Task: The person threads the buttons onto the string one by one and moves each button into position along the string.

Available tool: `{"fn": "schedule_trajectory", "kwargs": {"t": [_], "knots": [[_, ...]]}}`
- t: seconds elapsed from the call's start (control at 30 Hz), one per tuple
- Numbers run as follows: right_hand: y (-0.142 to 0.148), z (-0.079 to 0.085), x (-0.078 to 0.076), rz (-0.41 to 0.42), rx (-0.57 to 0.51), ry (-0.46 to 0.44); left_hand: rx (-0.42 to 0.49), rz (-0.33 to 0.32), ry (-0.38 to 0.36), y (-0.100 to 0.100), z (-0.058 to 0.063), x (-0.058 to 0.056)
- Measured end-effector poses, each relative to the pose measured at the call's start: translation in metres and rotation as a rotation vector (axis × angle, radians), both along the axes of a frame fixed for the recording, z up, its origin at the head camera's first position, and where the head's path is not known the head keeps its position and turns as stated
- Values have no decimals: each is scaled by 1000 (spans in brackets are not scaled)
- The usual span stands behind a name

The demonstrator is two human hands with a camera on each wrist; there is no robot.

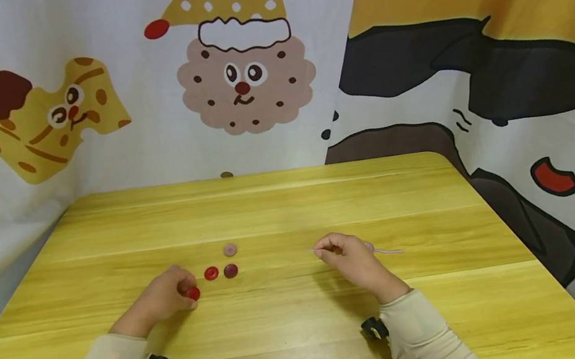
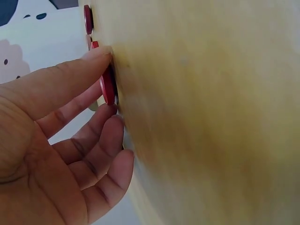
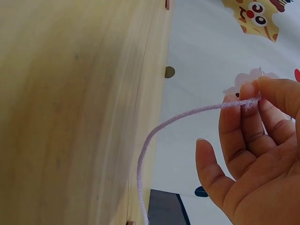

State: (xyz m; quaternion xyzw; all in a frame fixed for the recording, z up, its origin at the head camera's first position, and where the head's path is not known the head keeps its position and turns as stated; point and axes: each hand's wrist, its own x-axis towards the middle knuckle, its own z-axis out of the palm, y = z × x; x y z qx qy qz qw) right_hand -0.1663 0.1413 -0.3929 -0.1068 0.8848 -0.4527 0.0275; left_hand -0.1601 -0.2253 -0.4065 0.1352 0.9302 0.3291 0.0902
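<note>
My left hand (image 1: pixel 162 296) is low over the table, left of centre. Its thumb and index finger grip a round red button (image 2: pixel 108 86) by its edges, close to the tabletop. Just right of it lie a red button (image 1: pixel 211 273), a dark red button (image 1: pixel 231 270) and a dusty pink button (image 1: pixel 229 249). To the right, my right hand (image 1: pixel 353 260) is raised over the table. Thumb and fingertips pinch the frayed end of a lilac yarn (image 3: pixel 187 113), together with a thin needle-like sliver (image 3: pixel 261 71). The yarn droops from the fingers in a curve.
The wooden table (image 1: pixel 291 348) has rounded far corners. A pinkish round thing (image 1: pixel 369 246) shows behind my right hand, beside the trailing yarn. A printed curtain (image 1: pixel 144 127) hangs behind the table and along its sides. Each wrist carries a small black camera.
</note>
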Motion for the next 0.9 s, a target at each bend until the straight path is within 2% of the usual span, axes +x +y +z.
{"fn": "schedule_trajectory", "kwargs": {"t": [0.2,0.9], "knots": [[1,-2,0,6,-11,-2,-40,-15,8,2,0,1],[3,-4,0,8,-21,-6,-70,-38,23,4,2,1]]}}
